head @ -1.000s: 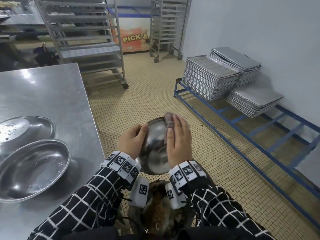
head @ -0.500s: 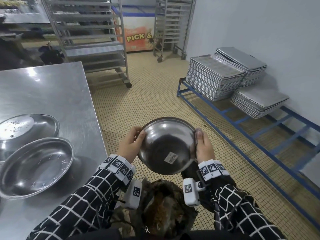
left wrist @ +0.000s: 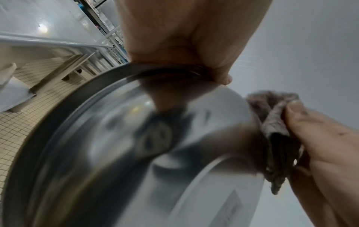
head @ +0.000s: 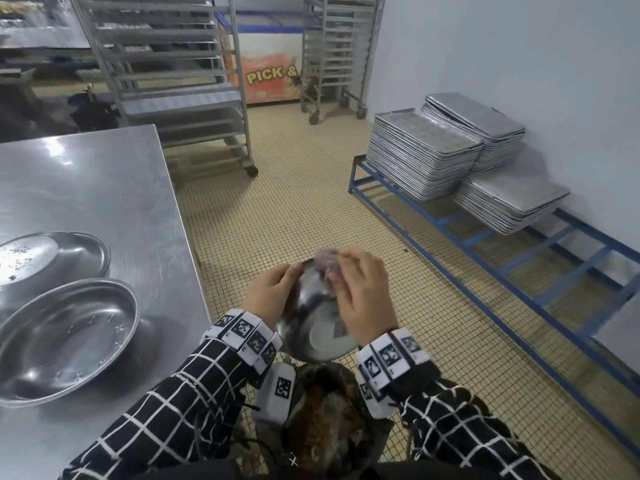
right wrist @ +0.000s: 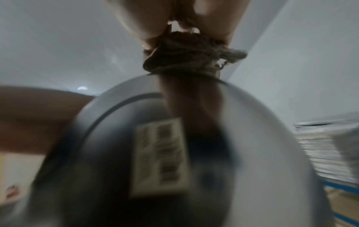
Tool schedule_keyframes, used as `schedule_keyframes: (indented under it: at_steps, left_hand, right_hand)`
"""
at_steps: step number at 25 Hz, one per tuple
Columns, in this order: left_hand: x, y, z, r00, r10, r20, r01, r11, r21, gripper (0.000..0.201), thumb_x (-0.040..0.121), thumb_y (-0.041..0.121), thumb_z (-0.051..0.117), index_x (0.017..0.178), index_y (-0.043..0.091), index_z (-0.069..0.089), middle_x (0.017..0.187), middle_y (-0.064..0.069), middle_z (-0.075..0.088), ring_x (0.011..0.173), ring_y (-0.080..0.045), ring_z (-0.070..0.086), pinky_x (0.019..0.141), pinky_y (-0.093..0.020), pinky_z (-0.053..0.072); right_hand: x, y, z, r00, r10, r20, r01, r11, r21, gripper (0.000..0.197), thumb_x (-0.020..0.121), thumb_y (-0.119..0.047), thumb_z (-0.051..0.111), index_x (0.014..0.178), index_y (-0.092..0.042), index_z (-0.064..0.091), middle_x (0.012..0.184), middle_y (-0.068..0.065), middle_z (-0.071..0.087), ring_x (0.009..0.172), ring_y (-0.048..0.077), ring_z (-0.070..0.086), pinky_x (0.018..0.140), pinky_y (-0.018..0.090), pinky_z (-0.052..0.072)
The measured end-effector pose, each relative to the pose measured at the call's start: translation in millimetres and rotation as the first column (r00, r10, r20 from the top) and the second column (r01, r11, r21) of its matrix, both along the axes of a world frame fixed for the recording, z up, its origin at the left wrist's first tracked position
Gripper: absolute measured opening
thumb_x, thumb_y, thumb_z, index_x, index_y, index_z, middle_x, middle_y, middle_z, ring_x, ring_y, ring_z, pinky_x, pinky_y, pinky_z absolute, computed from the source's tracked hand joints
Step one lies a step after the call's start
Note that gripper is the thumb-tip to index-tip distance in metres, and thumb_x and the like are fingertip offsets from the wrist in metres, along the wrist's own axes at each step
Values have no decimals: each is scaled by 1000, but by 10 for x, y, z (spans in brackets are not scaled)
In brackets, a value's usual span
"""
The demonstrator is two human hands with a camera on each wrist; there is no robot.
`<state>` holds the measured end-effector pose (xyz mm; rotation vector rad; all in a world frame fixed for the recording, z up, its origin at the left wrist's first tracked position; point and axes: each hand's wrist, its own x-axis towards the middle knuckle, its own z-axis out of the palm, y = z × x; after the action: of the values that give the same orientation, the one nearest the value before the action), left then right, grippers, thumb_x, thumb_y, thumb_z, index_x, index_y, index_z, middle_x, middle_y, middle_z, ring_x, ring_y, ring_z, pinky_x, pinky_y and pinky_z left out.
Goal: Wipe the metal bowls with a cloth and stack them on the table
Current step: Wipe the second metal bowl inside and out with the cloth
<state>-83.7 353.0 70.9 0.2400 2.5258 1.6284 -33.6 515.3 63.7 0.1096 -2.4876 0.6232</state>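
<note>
Bench [head: 104, 188] off to the left of the grips, carrying two bowls [head: 65, 336] that overlap without nesting squarely, the far one partly cut off by the frame edge

Third bowl [head: 313, 327] held in the air over the floor, tilted, its outside and a label turned toward the body

Left hand [head: 268, 292] curled over the rim as the steadying grip; right hand [head: 363, 299] bunched round a cloth [head: 325, 263], pressing it onto the bowl's outer wall near the top edge

Wiping step in hand, by the look of it, outside face being done. Next move likely calls for turning the bowl under the cloth, then a reach left to set it into the near bowl

Inside of the held bowl hidden; right fingers mostly buried in cloth; wrist views blurred; dark bundle below the grips hard to name
</note>
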Motion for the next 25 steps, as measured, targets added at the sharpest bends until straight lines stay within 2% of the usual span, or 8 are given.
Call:
schedule_keyframes:
  at_steps: [3, 6, 9, 11, 13, 17, 20, 25]
  left_hand:
    - [11, 25, 98, 998, 22, 59, -27, 995, 92, 21, 98, 38, 43, 85, 37, 60, 87, 6, 66, 86, -13, 60, 82, -30, 48]
    - [30, -46, 161, 995, 37, 97, -50, 989, 138, 19, 97, 44, 40, 86, 40, 55, 88, 12, 61, 85, -6, 56, 86, -30, 42]
    - [37, -120, 183, 992, 46, 119, -68, 979, 192, 34, 95, 50, 36, 101, 28, 62, 92, 8, 64, 90, -10, 58, 91, -32, 40]
    - [64, -154, 158, 999, -4, 40, -4, 979, 202, 40, 93, 51, 38, 82, 22, 65, 73, 11, 65, 73, -7, 60, 82, -31, 43]
    - [92, -205, 112, 995, -72, -69, 83, 981, 173, 40, 92, 50, 45, 67, 23, 62, 62, 8, 63, 63, -6, 59, 73, -31, 45]
    - [8, -290, -35, 971, -57, -234, 47, 998, -48, 30, 86, 48, 48, 85, 20, 59, 95, 10, 50, 95, -17, 49, 88, -44, 47]
    - [-45, -319, 10, 982, 100, -161, -108, 993, -41, 24, 89, 20, 57, 111, 23, 47, 119, 7, 34, 120, -19, 38, 106, -47, 35]
    - [-70, -607, 90, 997, 75, 1, -75, 997, 37, 16, 92, 11, 53, 107, 16, 50, 103, -5, 55, 87, -18, 56, 72, -26, 49]
  right_hand:
    - [62, -176, -133, 999, -52, -6, 52, 997, 59, 49, 99, -43, 27, 133, -17, 50, 134, 2, 45, 124, 18, 40, 106, 37, 34]
    - [58, -78, -141, 962, -171, 212, 246, 877, -414, 52, 99, -45, 24, 139, -17, 44, 137, 3, 40, 121, 14, 44, 89, 21, 41]
    - [42, 182, -200, 823, -30, 568, 494, 531, -688, 68, 93, -62, 19, 128, -17, 53, 120, 6, 59, 110, 21, 57, 86, 29, 46]
    - [14, 306, -186, 807, 239, 540, 517, 157, -842, 80, 86, -73, 26, 125, -10, 55, 117, 15, 64, 108, 32, 60, 96, 45, 47]
    - [21, 333, -60, 828, 341, 445, 491, -56, -870, 71, 89, -61, 42, 121, 1, 53, 120, 23, 61, 107, 40, 59, 92, 52, 48]
    - [53, 241, 223, 809, 307, 501, 513, 44, -857, 28, 87, -9, 49, 114, -2, 52, 113, 24, 56, 95, 36, 60, 72, 47, 55]
    - [111, 55, 304, 793, 265, 549, 526, 159, -836, 21, 86, 2, 48, 106, -5, 53, 106, 23, 59, 83, 33, 62, 71, 48, 57]
    - [253, -187, 259, 805, 214, 553, 508, 234, -829, 24, 87, 1, 47, 108, -7, 54, 108, 22, 61, 84, 35, 64, 64, 45, 57]
